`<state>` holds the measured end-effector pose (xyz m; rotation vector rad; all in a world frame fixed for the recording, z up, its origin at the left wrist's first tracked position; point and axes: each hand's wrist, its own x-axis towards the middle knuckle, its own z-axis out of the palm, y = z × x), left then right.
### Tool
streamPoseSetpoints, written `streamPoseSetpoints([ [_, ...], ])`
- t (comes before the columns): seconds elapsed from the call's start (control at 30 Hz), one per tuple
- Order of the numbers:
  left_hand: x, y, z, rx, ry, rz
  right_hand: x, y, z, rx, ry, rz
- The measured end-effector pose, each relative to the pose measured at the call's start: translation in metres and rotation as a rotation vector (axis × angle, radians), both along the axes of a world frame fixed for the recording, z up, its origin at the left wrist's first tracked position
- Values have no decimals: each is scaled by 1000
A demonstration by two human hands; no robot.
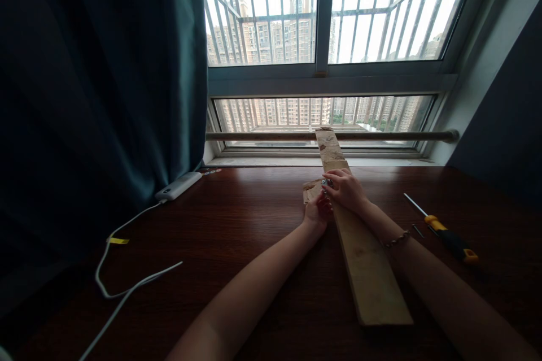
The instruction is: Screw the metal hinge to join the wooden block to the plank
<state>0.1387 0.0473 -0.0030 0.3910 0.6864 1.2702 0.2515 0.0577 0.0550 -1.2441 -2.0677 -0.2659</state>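
Note:
A long pale wooden board (pixel 364 259) lies lengthwise on the table, its far end reaching the window rail. My right hand (pixel 346 188) rests over the board, its thumb and fingers pinching a small shiny metal piece (pixel 326 182) at the board's left edge. Just below that piece is my left hand (pixel 317 211), fingers curled against the same edge; what they hold is hidden. A short wood piece (pixel 311 190) with a rough surface sits beyond my left hand, left of the board. The metal piece is too small to identify.
To the right lies a yellow and black screwdriver (pixel 449 239), with a screw (pixel 418 230) beside it. A white power strip (pixel 178 186) and its cable (pixel 99 270) lie on the left by a dark curtain (pixel 169 67). A horizontal rail (pixel 262 136) crosses the window.

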Motion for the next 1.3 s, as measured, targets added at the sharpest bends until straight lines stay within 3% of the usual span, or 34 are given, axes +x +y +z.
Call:
streamPoseSetpoints([
  [0.13,-5,2,6,-26,-121,-63,3,4,-2,-11,42,28],
  [0.37,-8,5,7,27,-147,-183,4,7,-5,-27,81,56],
  [1.0,-11,5,12,20,-55,-84,6,8,-6,-29,129,90],
  [1.3,-5,4,13,106,-92,-23,10,19,-10,-70,221,138],
])
